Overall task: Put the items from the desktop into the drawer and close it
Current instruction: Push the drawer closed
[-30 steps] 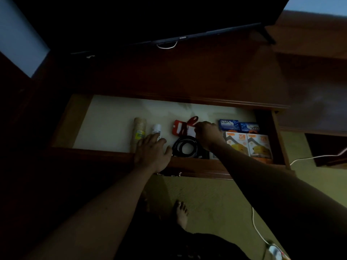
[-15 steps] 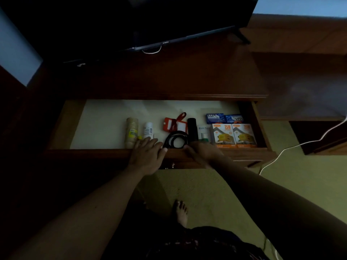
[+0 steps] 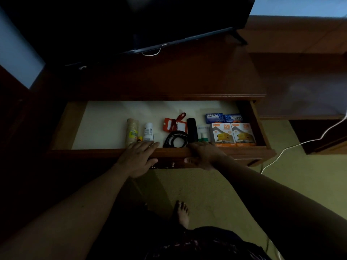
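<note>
The wooden drawer (image 3: 78, 152) stands pulled out, lined in white. Inside lie a tan tube (image 3: 132, 134), a small white bottle (image 3: 148, 131), a red luggage tag (image 3: 173, 124), a coiled black cable (image 3: 176, 141), a black cylinder (image 3: 192, 131), two orange charger boxes (image 3: 232, 134) and two blue soap boxes (image 3: 223, 118). My left hand (image 3: 139, 158) rests flat over the drawer's front edge. My right hand (image 3: 204, 154) grips the same front edge, fingers over the top and thumb below.
A dark television (image 3: 150, 21) stands on the wooden desktop (image 3: 169, 77). A white cable (image 3: 293, 147) runs across the green carpet at the right. My bare foot (image 3: 182, 212) is on the floor below the drawer.
My right hand left the items inside the drawer and came back onto the front edge. My left hand stayed on the front edge. The black cylinder now lies uncovered in the drawer.
</note>
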Available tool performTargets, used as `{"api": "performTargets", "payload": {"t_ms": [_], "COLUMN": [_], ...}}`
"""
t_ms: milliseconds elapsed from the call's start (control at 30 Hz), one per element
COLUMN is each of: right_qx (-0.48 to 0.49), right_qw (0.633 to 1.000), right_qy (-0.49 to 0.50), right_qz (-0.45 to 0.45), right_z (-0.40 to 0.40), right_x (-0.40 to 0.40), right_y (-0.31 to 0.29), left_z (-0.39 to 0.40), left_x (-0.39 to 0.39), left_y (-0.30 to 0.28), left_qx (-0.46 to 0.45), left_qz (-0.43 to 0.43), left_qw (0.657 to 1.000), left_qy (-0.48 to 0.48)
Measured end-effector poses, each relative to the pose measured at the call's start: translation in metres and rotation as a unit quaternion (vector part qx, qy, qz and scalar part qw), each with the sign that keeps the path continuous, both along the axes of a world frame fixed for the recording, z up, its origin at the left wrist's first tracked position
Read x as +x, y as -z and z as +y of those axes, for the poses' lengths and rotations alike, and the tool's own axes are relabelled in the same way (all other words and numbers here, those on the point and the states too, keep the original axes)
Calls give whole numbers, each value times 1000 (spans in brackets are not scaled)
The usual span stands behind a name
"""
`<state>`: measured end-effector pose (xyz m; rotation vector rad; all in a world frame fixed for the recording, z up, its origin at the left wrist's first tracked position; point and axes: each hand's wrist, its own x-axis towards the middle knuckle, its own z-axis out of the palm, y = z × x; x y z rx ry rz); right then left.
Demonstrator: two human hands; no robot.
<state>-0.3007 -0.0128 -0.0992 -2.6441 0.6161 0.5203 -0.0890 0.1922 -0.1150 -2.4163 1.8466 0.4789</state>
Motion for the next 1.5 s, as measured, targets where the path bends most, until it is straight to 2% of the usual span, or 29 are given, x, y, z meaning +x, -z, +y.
{"api": "performTargets", "payload": {"t_ms": [567,1000,1200,1333,1500], "right_qx": [-29,-69,-126,-143,-168], "right_qw": [999,997,991,985,980], "right_qy": [-38,-21,23,78,92], "right_qz": [6,-6,-31,-60,-61], "right_z": [-4,-25,-36,-45,-56], "right_x": [4,35,55,71,87], "right_y": [3,4,-3,-9,-11], "left_z": [0,-34,-61,-79,-97], "left_x": [2,26,34,37,43], "left_y": [-1,-13,-12,-18,-19], "left_qx": [-37,21,15,-22,-25], "left_qz": [6,-4,-22,-75,-85], "left_qw": [999,999,994,991,989], "left_qy": [12,-36,-101,-108,-120]}}
